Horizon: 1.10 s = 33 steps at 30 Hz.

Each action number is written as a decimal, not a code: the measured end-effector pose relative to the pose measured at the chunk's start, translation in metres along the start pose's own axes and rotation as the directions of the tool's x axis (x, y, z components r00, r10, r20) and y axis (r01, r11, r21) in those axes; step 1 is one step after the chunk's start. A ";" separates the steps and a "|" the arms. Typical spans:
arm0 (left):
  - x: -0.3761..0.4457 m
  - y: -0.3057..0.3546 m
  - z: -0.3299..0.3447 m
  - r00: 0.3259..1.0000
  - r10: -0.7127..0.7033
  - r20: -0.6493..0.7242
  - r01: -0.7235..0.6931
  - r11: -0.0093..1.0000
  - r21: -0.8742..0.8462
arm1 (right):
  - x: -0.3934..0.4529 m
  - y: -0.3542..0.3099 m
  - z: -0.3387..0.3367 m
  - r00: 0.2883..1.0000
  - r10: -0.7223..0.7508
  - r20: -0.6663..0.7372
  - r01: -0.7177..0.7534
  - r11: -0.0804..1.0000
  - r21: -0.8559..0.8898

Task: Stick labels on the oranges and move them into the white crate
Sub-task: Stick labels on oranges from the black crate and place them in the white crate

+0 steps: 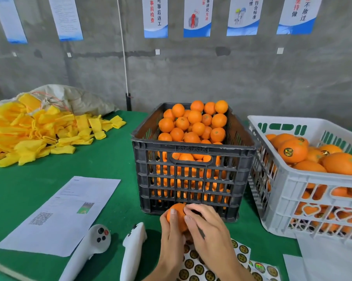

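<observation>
1. The table point(110, 155), under green cloth, is carrying everything; places below are told from the black crate point(193, 159).
2. The black crate is sitting heaped with unlabelled oranges point(193, 122), piled above its rim.
3. The white crate point(304, 179), just right of the black crate, is holding labelled oranges and looks roughly half full, so I judge the task well underway.
4. The left hand point(171, 230) is curling round one orange point(176, 214) just in front of the black crate's near wall.
5. The right hand point(207, 230) is bending its fingers onto that orange, seemingly pressing a label; the label itself is hidden.
6. The white crate is lying right of and beyond both hands, the right hand being nearer; the round orange has no long axis.
7. The label sheet point(240, 252) is lying under the hands.
</observation>
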<state>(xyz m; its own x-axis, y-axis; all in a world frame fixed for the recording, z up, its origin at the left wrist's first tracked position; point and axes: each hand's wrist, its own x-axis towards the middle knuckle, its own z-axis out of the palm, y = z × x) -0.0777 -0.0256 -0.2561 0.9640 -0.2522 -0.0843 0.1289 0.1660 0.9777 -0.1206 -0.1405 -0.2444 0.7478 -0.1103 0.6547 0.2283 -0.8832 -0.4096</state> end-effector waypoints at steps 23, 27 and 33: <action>0.068 0.243 0.185 0.556 0.504 0.661 -0.825 0.427 0.369 | 0.145 0.063 -0.228 0.849 -0.210 -0.486 -0.210 0.709 -0.674; 0.127 0.265 0.158 0.698 0.374 0.611 -0.698 0.164 0.697 | 0.159 0.075 -0.219 0.932 -0.081 -0.352 -0.173 0.757 -0.631; 0.198 0.242 0.073 0.916 0.021 0.401 -0.397 -0.105 0.912 | 0.212 0.035 -0.162 0.987 -0.035 -0.155 -0.014 0.954 -0.300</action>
<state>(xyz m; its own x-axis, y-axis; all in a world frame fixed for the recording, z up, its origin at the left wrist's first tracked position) 0.1273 -0.1048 -0.0218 0.7925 -0.6095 0.0200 -0.6079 -0.7869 0.1060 -0.0557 -0.2683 -0.0168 0.6337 -0.1490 0.7591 0.0205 -0.9777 -0.2090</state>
